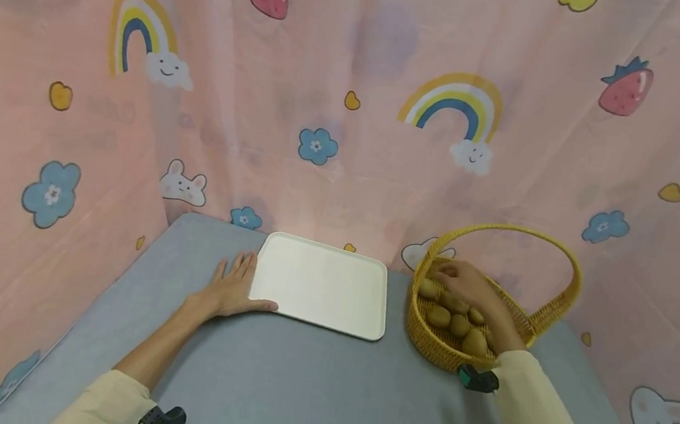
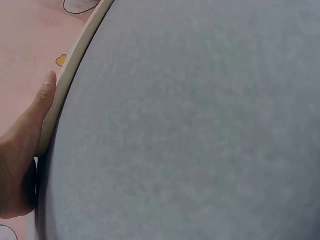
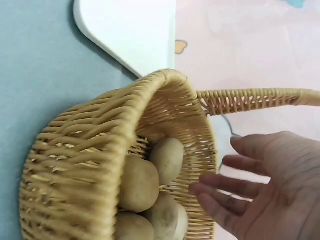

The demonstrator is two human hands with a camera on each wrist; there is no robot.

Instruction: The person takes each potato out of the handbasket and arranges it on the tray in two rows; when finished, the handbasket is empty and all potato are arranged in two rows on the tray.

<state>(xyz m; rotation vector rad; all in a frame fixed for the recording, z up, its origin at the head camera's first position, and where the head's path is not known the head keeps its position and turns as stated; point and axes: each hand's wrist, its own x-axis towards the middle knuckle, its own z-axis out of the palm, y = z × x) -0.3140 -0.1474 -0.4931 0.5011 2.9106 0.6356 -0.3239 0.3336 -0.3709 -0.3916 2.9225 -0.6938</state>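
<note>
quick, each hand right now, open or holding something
Left hand: open, fingers spread, touching the white tray.
Right hand: open, fingers relaxed, holding nothing, at the wicker basket.

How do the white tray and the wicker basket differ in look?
The tray is smooth and white, while the basket is woven and yellowish. The tray is shallow and rectangular; the basket is deeper, with a tall arched handle. The left hand touches the tray's edge, while the right hand is over the basket, which holds potatoes. Both rest on the grey surface.
</note>
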